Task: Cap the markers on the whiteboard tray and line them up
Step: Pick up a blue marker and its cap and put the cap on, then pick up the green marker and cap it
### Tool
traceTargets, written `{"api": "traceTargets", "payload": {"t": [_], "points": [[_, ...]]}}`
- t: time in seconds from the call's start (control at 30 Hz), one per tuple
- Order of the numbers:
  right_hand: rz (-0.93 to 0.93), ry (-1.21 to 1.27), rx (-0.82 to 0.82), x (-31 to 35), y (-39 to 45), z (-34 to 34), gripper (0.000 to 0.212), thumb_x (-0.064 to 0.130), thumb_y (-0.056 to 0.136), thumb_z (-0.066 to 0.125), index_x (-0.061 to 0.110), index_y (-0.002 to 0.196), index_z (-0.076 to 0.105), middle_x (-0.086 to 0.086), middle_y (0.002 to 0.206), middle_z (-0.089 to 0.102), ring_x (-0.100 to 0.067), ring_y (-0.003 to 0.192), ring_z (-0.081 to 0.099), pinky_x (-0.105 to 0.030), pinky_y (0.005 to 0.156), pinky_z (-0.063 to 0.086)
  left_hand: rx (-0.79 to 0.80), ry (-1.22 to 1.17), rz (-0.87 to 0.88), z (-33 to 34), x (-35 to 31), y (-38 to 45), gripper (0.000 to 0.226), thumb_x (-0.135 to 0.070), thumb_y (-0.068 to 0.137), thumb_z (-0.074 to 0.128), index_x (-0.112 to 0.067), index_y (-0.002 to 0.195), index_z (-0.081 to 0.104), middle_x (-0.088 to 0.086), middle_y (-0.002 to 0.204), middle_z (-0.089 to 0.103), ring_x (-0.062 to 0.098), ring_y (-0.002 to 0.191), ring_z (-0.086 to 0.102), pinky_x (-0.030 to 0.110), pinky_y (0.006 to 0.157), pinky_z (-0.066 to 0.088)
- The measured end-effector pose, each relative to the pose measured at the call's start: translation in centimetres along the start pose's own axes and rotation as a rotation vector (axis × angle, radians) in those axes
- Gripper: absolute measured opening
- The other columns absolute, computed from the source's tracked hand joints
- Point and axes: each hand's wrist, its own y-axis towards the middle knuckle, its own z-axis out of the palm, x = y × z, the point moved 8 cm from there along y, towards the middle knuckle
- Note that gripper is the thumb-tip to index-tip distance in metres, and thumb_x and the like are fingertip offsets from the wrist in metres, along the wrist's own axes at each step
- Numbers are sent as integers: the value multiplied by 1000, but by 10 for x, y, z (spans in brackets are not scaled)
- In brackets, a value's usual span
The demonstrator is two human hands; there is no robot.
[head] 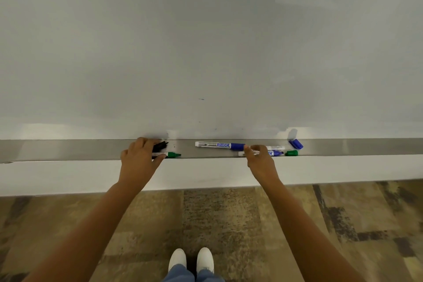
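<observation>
On the tray (91, 150), each hand grips a marker: left (139, 155) green-tipped (170, 155), right (258, 158) blue (272, 153).

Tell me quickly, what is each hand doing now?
Left hand: closed on the green marker.
Right hand: fingers curled around a blue marker; firm grip cannot be told.

This is looking like an office meeting room or a classroom. A large pale grey-white whiteboard (206, 41) is filling the upper part of the view, and a long brushed-metal tray (68, 150) is running along its lower edge, with white-barrelled dry-erase markers (215, 145) in blue, green and black lying on it. Underfoot, mottled brown and tan carpet tiles (229, 213) with dark blocky patches are covering the floor, the sort laid in commercial buildings.
</observation>
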Motion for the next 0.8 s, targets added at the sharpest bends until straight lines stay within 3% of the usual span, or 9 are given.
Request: {"api": "traceTargets", "payload": {"t": [0.07, 0.23, 0.3, 0.43, 0.53, 0.8], "points": [[-3, -15, -9, -9, -4, -6, 38, 39, 94, 41, 12, 120, 48, -11, 96, 63, -17, 77, 55, -27, 65, 41, -13, 3, 10, 0, -2, 1, 39, -31, 82, 60, -7, 111, 56, 17, 108, 58, 36, 101, 54, 51, 86, 40], [27, -12, -95, -33, -3, -32, 25, 26, 93, 48, 14, 115, 52, -3, 71, 57, -12, 57, 49, -23, 52, 38, -20, -16, -54, -1, -3, 4, 28, -22, 85, 55, -9, 110, 57, 17, 107, 58, 37, 102, 51, 48, 88, 37], [25, -44, -195, -37, 1, -55, 25, 25, 93, 48, 12, 114, 52, -8, 81, 63, -14, 56, 50, -24, 55, 40, -21, -38, -61, -1, -5, 5, 28, -22, 85, 55, -11, 111, 57, 16, 108, 58, 36, 104, 51, 48, 89, 36], [-36, -239, -391, -39, 8, -103, 34, 30, 93, 47, 12, 121, 52, -18, 115, 55, -34, 92, 60, -36, 75, 46, 5, -57, -55, -1, -5, 5, 30, -23, 84, 57, -11, 112, 56, 15, 111, 58, 35, 106, 51, 49, 91, 37], [-82, -402, -308, -41, 19, -107, 35, 33, 93, 47, 13, 121, 56, -17, 123, 47, -36, 101, 57, -40, 82, 48, -31, -77, -62, -8, 1, 0, 30, -23, 80, 63, -8, 106, 58, 18, 112, 54, 38, 103, 51, 51, 88, 41], [-199, -601, -4, -36, 33, -93, 29, 33, 91, 51, 12, 112, 56, -14, 116, 50, -30, 94, 55, -35, 80, 45, -93, 85, 157, -10, -12, -16, 24, -25, 70, 73, -16, 92, 69, 17, 117, 60, 40, 106, 54, 54, 85, 44]]}}
